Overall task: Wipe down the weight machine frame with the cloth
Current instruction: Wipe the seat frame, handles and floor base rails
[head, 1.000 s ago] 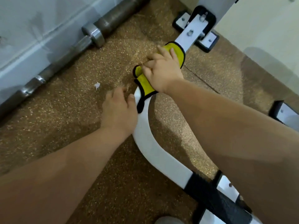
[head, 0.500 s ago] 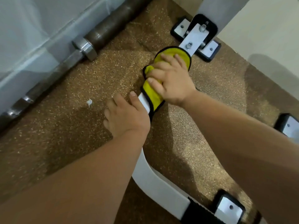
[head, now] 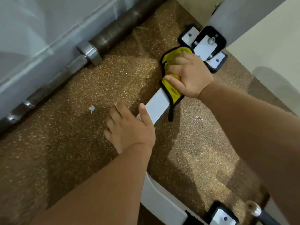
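Note:
A white curved base bar of the weight machine frame [head: 158,103] runs along the speckled brown floor from the near right to a bolted black-and-white foot plate [head: 209,44] at the far end. A yellow cloth with black trim [head: 172,90] is draped over the bar near that plate. My right hand [head: 189,75] grips the cloth around the bar, fingers curled over it. My left hand [head: 129,129] rests on the floor beside the bar with fingers spread flat, its thumb lying along the bar's left edge.
A steel barbell [head: 90,52] lies on the floor along a pale wall panel at the left. A small white scrap [head: 91,109] lies on the floor. Another foot plate [head: 223,215] and a dark bolt-ended rod [head: 254,209] sit at the near right. A white upright [head: 240,18] rises at the far right.
My right hand has slid the cloth further along the bar toward the far foot plate. My left hand has opened flatter on the floor, and more bare white bar shows between the hands.

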